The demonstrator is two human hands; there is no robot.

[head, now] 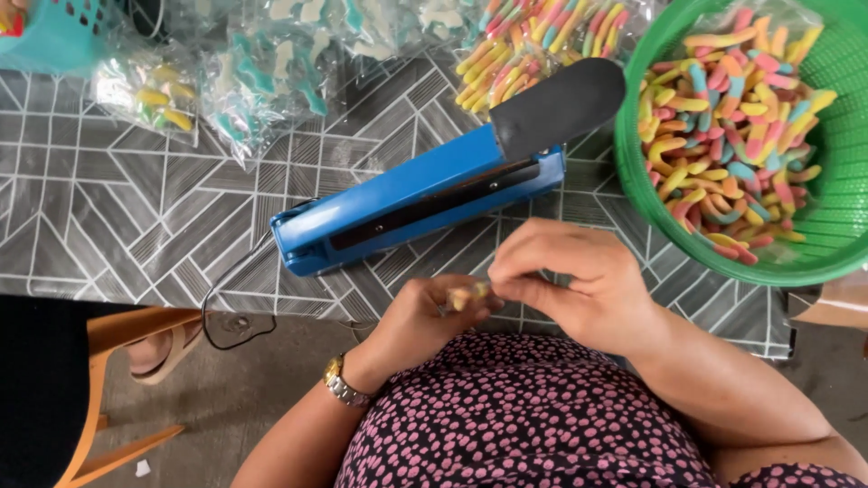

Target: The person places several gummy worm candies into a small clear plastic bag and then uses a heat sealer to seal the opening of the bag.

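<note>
My left hand (418, 318) and my right hand (579, 280) meet just in front of my body, below the table edge. Both pinch a small clear bag with a few yellowish gummy candies (470, 293) between the fingertips. A watch is on my left wrist. A blue impulse heat sealer (425, 194) with a black handle lies diagonally on the table just beyond my hands. At the right stands a green plastic basket (845, 181) heaped with colourful sugared gummy worms (732, 136).
Filled clear candy bags lie along the far side: worms (524, 41), blue-white gummies (271, 72), yellow-green ones (154, 90). A teal basket (54, 36) is at top left. The sealer's black cord (226, 307) hangs off the patterned tablecloth (136, 208). A wooden chair (117, 343) stands lower left.
</note>
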